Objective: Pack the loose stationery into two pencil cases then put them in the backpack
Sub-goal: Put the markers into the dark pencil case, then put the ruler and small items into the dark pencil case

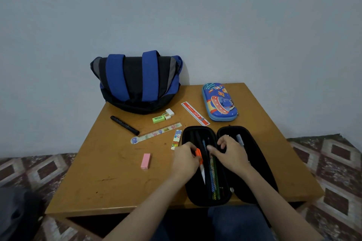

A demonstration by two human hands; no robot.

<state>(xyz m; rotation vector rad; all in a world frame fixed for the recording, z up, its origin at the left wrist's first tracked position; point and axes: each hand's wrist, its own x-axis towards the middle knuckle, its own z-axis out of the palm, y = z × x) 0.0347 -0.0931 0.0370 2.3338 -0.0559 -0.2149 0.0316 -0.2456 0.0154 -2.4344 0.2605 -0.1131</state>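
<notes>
1. A black pencil case [252,154] is laid open flat at the near edge of a wooden table [109,162]; every place below is given from this case.
2. In its left half, several pencils [212,174] are laid lengthwise; a white pen [240,140] is seen in its right half.
3. The left hand [185,159] is closed around an orange-and-white pen [200,162], held over the left half with its white end pointed toward the near edge.
4. The right hand [231,152] is rested over the middle hinge, fingers curled and partly spread; nothing is seen gripped in it.
5. Just beyond the case, to the right, a closed blue pencil case [219,102] with a space print is found.
6. A red ruler [195,113] is laid just beyond the case's far left corner.
7. To the left are a small patterned eraser [176,140], a patterned ruler [156,135], a pink eraser [146,160] and a black marker [124,125].
8. Farther off to the left, a green eraser [158,119] and two white erasers [168,114] are grouped.
9. A blue and black backpack [137,82] is set at the far left, against the wall [176,6].
</notes>
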